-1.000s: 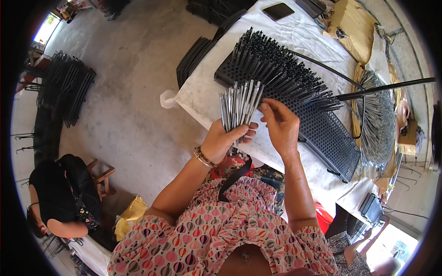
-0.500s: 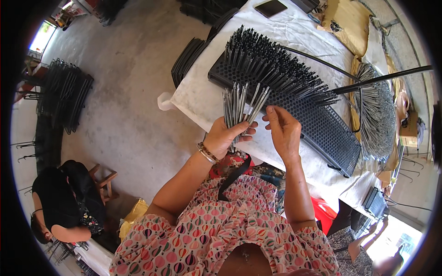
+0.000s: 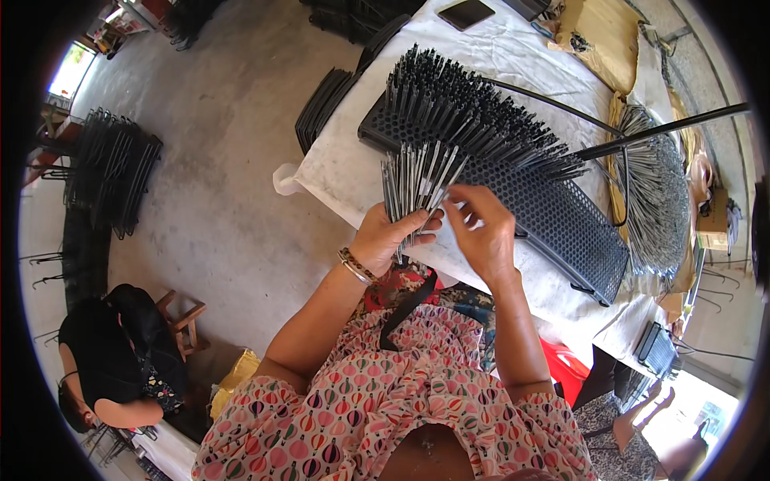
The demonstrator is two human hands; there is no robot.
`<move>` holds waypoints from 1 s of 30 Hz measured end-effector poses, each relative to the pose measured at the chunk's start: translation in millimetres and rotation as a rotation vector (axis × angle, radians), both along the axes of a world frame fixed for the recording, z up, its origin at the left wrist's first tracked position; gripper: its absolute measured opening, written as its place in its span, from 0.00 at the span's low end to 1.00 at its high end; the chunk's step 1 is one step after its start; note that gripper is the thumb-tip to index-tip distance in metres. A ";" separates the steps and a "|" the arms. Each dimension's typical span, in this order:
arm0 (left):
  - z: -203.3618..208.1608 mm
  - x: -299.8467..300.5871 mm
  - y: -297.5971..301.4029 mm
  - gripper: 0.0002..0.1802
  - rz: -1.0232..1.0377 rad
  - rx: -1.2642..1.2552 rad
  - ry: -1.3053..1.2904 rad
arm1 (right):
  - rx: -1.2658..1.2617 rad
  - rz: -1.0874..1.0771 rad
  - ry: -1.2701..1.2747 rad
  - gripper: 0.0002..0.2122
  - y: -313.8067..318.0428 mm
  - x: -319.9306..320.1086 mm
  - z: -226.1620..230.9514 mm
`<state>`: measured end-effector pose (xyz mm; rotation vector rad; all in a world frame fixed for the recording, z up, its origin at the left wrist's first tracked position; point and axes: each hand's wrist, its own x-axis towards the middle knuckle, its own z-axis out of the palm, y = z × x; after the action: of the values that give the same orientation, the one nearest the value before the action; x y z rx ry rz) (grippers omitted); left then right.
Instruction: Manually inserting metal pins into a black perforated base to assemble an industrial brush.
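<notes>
A fanned bundle of thin, dark metal rods (image 3: pixel 411 180) stands up out of my left hand (image 3: pixel 381 239), whose fingers wrap round its lower end. Close against the bundle's right side is my right hand (image 3: pixel 488 232), its thumb and fingers curled together at the rods' edge. Whether a single rod lies between those fingertips is hard to see. Just beyond both hands, a black perforated rack (image 3: pixel 573 228) rests on the white-covered table (image 3: pixel 337 172). Many similar black rods (image 3: pixel 473 108) stand packed in the rack's far left part.
A large heap of thin rods (image 3: pixel 659 196) lies at the table's right, beside brown wrapping (image 3: pixel 597 40). A long black bar (image 3: pixel 666 131) reaches in from the right. A dark tablet-like slab (image 3: pixel 466 14) lies at the back. One person (image 3: pixel 120 353) sits lower left near a wooden stool (image 3: pixel 186 325).
My right hand has moved left to the bundle, and its fingers have curled closer together. The left hand keeps its hold on the rods, shifted slightly left.
</notes>
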<state>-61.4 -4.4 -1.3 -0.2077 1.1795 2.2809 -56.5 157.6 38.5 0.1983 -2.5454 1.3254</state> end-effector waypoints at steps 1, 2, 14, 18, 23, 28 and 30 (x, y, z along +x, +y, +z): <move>-2.4 -0.3 -1.2 0.14 0.002 0.000 0.000 | 0.068 0.125 0.111 0.10 -0.3 0.2 -0.8; -6.8 -1.1 -3.3 0.13 -0.003 0.021 -0.011 | 0.135 0.249 0.223 0.11 -0.7 0.4 -1.6; -9.2 -3.5 -5.3 0.10 0.017 0.105 -0.042 | 0.477 0.331 0.555 0.16 7.0 4.1 -25.0; -6.9 -3.0 -5.2 0.11 -0.002 0.124 -0.068 | 0.461 0.364 0.641 0.15 10.7 3.6 -18.0; -7.4 1.0 -3.3 0.14 0.032 0.042 -0.011 | 0.134 -0.030 0.593 0.10 1.9 7.9 16.8; -2.9 5.3 -1.6 0.16 0.034 -0.004 0.078 | -0.624 -0.195 -0.213 0.10 7.7 -23.9 11.4; 3.3 6.6 -1.2 0.16 -0.010 -0.023 0.055 | -0.660 -0.178 -0.270 0.10 10.8 -32.1 2.6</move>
<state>-54.7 -5.6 1.9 -0.1475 1.2320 2.2785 -88.6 168.4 41.2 -0.3477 -2.0902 2.1278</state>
